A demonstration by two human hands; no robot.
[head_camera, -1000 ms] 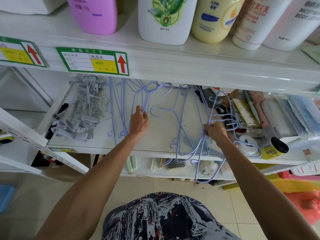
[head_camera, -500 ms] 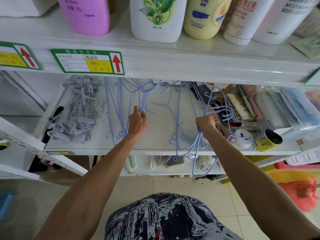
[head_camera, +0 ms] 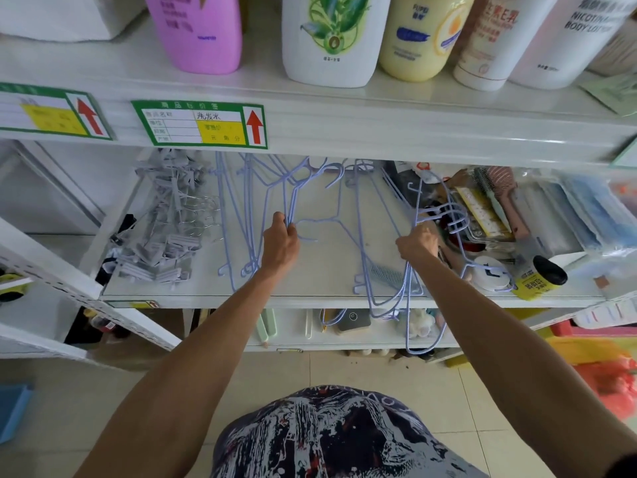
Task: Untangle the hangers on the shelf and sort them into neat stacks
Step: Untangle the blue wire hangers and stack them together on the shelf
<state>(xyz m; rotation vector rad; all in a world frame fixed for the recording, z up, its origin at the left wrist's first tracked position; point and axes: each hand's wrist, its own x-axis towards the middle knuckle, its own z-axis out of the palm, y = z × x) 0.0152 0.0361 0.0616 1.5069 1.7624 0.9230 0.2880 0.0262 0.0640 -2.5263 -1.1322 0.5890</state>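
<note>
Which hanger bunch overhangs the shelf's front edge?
Right bunch, in the right hand: loops drop below the shelf edge. Left bunch, in the left hand, lies on it.

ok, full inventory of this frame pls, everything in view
wire hangers: many, lilac, tangled across middle shelf, some overhanging front edge
clip hangers: a pile, grey, shelf left
bottles: five, purple, white-green, yellow, two white, top shelf
price labels: two, green-yellow, top shelf edge
hairbrush: one, pink, shelf right
jar: one, yellow, black lid, shelf front right
comb: one, grey, among right hangers
left hand: grips wire hangers, centre
right hand: grips wire hangers, right
</note>
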